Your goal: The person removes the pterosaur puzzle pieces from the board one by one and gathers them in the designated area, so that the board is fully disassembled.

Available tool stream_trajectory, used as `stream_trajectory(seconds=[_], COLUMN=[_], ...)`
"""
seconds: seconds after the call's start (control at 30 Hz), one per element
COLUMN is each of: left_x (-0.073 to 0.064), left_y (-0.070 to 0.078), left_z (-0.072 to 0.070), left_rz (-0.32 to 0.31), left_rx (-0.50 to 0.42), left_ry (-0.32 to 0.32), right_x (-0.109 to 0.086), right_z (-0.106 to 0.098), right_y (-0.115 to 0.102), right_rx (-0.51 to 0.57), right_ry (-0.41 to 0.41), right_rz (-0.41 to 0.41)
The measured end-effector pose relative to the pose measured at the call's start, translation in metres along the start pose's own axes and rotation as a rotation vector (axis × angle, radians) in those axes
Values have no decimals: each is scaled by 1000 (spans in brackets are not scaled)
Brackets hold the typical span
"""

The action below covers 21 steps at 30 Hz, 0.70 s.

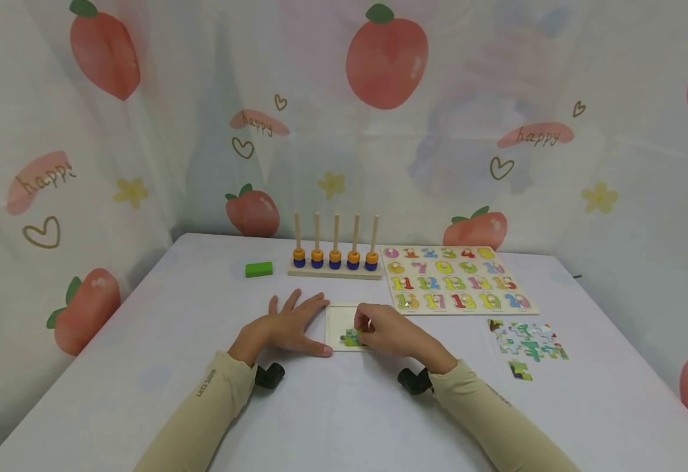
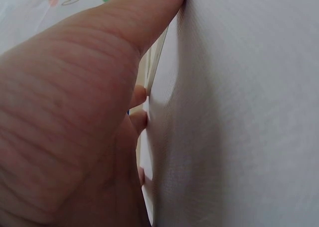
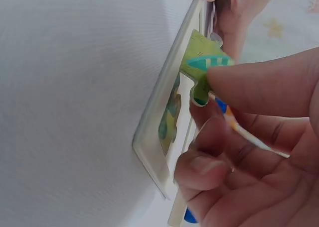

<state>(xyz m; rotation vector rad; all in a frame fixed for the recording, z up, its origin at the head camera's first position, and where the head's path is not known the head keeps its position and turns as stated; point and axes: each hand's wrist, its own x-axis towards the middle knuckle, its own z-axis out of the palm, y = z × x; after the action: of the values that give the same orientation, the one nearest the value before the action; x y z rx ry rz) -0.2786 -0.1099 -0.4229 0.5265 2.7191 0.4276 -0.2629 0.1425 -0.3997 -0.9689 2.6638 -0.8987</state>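
A small white puzzle tray (image 1: 339, 316) lies between the two hands. My left hand (image 1: 287, 326) is spread on the table with straight fingers, thumb and fingertips at the tray's left edge. My right hand (image 1: 397, 333) is over the tray's right part. In the right wrist view, its thumb (image 3: 264, 85) and fingers pinch a green jigsaw piece (image 3: 199, 45) with a teal striped shape, tilted close over the tray. Another jigsaw piece (image 3: 169, 118) lies inside the tray near its front rim. In the left wrist view, the palm (image 2: 65, 112) hides most of the tray.
Several loose jigsaw pieces (image 1: 531, 342) lie to the right, with one piece (image 1: 519, 370) nearer. Behind them is a number puzzle board (image 1: 458, 283). A wooden peg stand (image 1: 335, 273) with orange and blue beads and a green block (image 1: 259, 269) stand farther back.
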Motion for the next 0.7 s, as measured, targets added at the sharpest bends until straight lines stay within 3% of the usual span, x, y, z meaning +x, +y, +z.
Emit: stream_trajectory(seconds=[0.4, 0.7], left_x=[0, 1], left_y=[0, -2], left_z=[-1, 1], left_rz=[-3, 6], left_rx=[5, -1], left_ry=[7, 6], right_x=[0, -11], right_z=[-4, -26], right_y=[-1, 3], right_rx=[82, 84], right_ry=[16, 63], right_rz=[-37, -20])
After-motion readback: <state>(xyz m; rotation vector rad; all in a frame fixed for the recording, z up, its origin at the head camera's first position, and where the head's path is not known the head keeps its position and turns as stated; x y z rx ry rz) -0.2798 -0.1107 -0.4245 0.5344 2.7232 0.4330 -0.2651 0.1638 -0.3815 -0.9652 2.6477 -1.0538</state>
